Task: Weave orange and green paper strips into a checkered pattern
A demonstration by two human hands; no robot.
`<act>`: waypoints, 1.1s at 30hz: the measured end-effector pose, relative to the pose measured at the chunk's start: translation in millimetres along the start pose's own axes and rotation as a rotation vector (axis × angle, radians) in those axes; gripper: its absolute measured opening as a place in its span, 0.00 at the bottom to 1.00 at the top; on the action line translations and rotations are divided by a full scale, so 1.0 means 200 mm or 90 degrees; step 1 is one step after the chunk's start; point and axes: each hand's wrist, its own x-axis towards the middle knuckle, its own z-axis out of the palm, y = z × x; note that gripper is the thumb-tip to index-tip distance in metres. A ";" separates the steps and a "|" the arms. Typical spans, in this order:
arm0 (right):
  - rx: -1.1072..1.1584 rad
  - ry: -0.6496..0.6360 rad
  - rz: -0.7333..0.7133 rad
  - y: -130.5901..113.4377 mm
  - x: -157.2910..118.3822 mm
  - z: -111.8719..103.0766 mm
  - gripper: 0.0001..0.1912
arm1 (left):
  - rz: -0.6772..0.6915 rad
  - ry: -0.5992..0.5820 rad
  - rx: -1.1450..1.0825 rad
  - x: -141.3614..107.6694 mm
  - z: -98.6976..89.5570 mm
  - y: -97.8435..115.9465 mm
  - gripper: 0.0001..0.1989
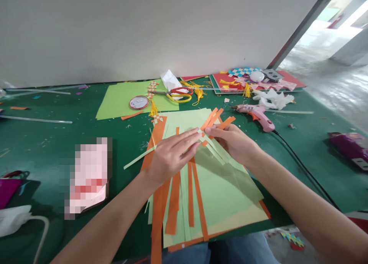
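Orange and pale green paper strips point(212, 147) cross each other in a small weave, held up between my two hands. My left hand point(175, 150) pinches the weave's left side with its fingertips. From the right, my right hand point(230, 137) grips the same strips, thumb on top, while orange ends stick out above it. Beneath them lies a stack of pale green paper sheets point(227, 195). Loose orange strips point(174, 202) and thin green strips rest on the stack's left part, some hanging past the table's front edge.
Scissors point(179, 95) and a round tin point(139, 102) lie on a bright green sheet point(115, 99) at the back. A pink glue gun point(257, 114) sits right, its black cord running forward. A blurred-out phone point(89, 175) lies left. A wall point(138, 33) rises behind the table.
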 end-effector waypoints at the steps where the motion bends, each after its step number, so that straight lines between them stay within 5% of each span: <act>1: 0.000 -0.001 -0.002 0.00 0.00 0.00 0.12 | 0.000 0.001 0.002 0.00 0.00 0.00 0.13; 25: -0.016 0.001 -0.007 0.00 0.00 0.00 0.13 | -0.051 -0.008 0.004 0.00 0.00 0.01 0.15; 30: -0.062 0.011 -0.065 0.00 0.00 0.00 0.12 | -0.158 -0.021 -0.057 0.00 0.00 0.02 0.12; 33: -0.104 0.028 -0.140 0.01 0.00 0.01 0.11 | -0.298 -0.123 -0.121 0.01 -0.01 0.02 0.10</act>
